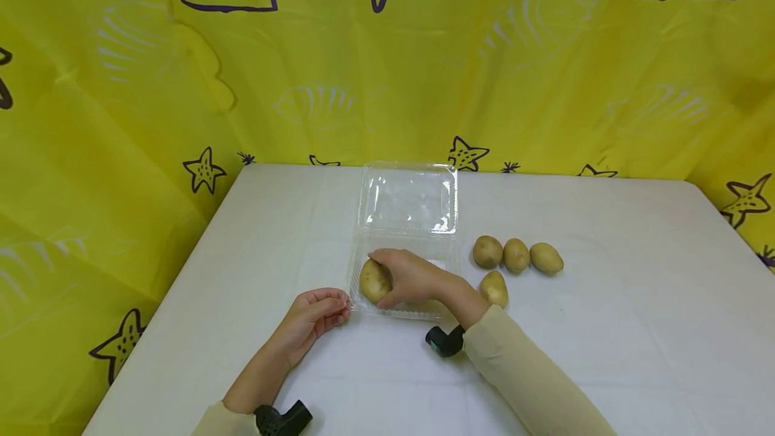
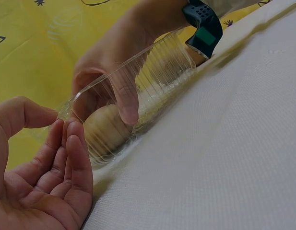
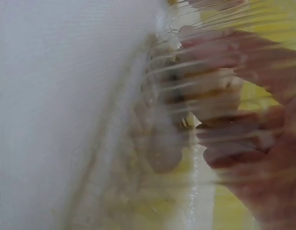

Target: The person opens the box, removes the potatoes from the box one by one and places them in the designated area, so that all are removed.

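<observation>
- Nearest the camera, two sleeves in pale cream reach forward over a white desk (image 1: 605, 328), each wrist carrying a dark strap-on camera.
- The left hand (image 1: 315, 318) rests at the near left corner of a clear box (image 1: 448, 258); its grip is loosely curled, fingertips (image 2: 73, 139) just beside the ribbed wall. Whether they touch the plastic cannot be told — nothing is held in the palm.
- The right hand (image 1: 414, 278) reaches down into the box, its grip curved over a potato (image 1: 374, 281) — fingers on top and along the side.
- That potato sits inside the box tray, at its near left end; the left wrist view shows it pressed close to the ribbed wall (image 2: 162, 72), with the thumb (image 2: 126, 98) in front of it.
- The right wrist view is blurred by the plastic, and only fingers (image 3: 234, 52) and a pale shape behind the ridges can be made out.
- The box lid (image 1: 408, 197) stands open behind the tray, hinged at the far edge and tilted back.
- Four more potatoes lie on the desk to the right of the box: one (image 1: 494, 288) near the right wrist, and three in a row (image 1: 517, 255) just beyond it, touching or nearly so.
- Behind the desk hangs a yellow curtain (image 1: 545, 73) printed with dark starfish outlines.
</observation>
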The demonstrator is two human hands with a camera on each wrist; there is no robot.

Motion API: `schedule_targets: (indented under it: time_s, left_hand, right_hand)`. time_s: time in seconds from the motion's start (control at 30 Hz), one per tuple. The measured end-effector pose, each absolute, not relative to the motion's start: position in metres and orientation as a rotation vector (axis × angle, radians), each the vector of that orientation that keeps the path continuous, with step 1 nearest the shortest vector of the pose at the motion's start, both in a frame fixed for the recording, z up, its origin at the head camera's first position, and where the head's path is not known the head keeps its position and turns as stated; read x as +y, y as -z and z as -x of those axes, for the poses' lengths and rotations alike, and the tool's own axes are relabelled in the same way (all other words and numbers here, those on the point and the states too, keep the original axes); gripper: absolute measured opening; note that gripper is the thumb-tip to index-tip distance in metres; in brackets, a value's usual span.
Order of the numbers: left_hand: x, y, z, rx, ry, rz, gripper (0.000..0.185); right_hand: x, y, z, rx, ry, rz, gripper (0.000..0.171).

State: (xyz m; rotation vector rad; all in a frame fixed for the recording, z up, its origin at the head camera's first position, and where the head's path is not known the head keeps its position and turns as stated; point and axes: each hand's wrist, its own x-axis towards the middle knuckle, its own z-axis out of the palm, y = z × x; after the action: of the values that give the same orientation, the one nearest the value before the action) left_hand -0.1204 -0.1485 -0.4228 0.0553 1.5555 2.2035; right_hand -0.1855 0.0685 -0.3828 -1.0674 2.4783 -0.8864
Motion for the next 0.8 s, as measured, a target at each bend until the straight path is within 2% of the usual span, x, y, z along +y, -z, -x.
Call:
schedule_targets:
  time_s: [0.8]
  left_hand:
    - [-0.148, 0.424, 0.12, 1.581, -2.201, -0.058, 0.01]
  right_hand:
    - [0.108, 0.368, 0.178, 2.583, 1.198, 0.941, 0.083]
